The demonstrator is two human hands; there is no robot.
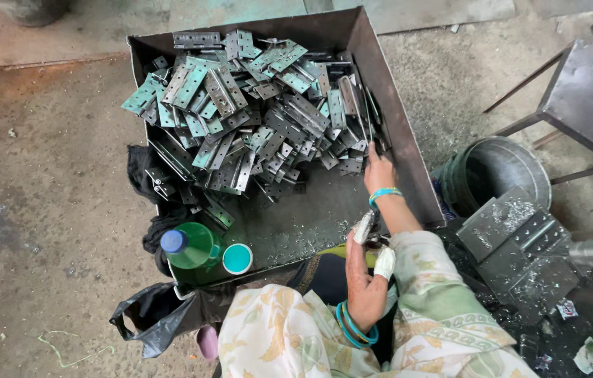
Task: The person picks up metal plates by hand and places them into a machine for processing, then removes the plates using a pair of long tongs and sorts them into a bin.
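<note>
A big pile of flat metal hinges (254, 112), grey and greenish, fills the far part of a dark metal tray (401, 133). My right hand (379, 170), with a teal bangle on its wrist, reaches into the tray by its right wall. Its fingertips rest on the hinges at the edge of the pile, and the grip is hidden. My left hand (364, 276) is over my lap at the tray's near edge. It wears teal bangles and white bandages on two fingers, and it pinches a small dark metal piece (372, 236).
A green bottle (191, 246) with a blue cap and a teal lid (237, 258) stand at the tray's near left corner. A black bag (146, 315) lies on the concrete floor. To the right are a metal bucket (496, 171), a machine with metal shavings (527, 252) and a stool (590, 91).
</note>
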